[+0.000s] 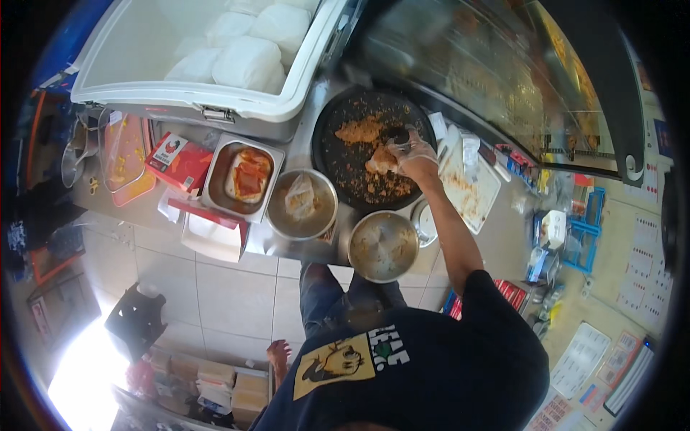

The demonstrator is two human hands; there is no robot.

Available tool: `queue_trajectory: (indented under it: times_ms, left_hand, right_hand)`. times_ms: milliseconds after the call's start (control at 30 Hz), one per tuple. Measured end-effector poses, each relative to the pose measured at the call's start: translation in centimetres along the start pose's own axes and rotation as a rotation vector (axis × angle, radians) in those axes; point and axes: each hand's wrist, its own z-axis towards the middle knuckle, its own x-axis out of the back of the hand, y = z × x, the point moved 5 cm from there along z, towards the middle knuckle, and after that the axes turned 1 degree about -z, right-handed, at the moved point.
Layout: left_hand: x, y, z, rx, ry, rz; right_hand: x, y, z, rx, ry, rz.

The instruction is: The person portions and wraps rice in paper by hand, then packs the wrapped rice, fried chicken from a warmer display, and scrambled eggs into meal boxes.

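Observation:
My right hand (418,156), in a clear plastic glove, reaches over a round black pan (329,178). Its fingers grip a piece of breaded fried food (381,160), probably chicken, low over the pan. A dark patch by the fingertips is too unclear to name. Another breaded piece (359,129) lies to its left, with crumbs scattered around both. My bare left hand (278,353) hangs beside my body, away from the counter, fingers loosely apart and nothing visible in it. Nearer me are a steel bowl (384,247) with food residue and another bowl (272,215) holding a crumpled plastic bag (300,196).
Left of the bowls stand a steel pan (215,180) with red-sauced food, a red carton (180,161) and an open box (213,237). A large white-rimmed cooler (291,108) holds wrapped bundles. Right of my arm lies a stained white cutting board (474,196), below a glass display case (458,59).

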Motion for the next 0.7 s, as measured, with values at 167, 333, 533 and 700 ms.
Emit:
queue_trajectory:
  times_ms: [167, 333, 533, 700]
  left_hand:
    - [0.0, -0.5, -2.2, 0.279, 0.156, -0.159]
    - [-0.4, 0.4, -3.2, 0.217, 0.126, 0.026]
    - [-0.7, 1.2, -3.0, 0.044, -0.003, 0.082]
    - [2.2, 0.3, -1.0, -0.069, 0.036, 0.128]
  right_hand:
    - [0.3, -0.9, -0.9, 0.079, 0.12, 0.064]
    - [1.4, 2.7, 0.5, -0.14, 0.026, 0.302]
    - [3.2, 3.4, -0.7, -0.12, 0.089, 0.138]
    - [1.0, 3.3, -1.8, 0.024, 0.15, 0.05]
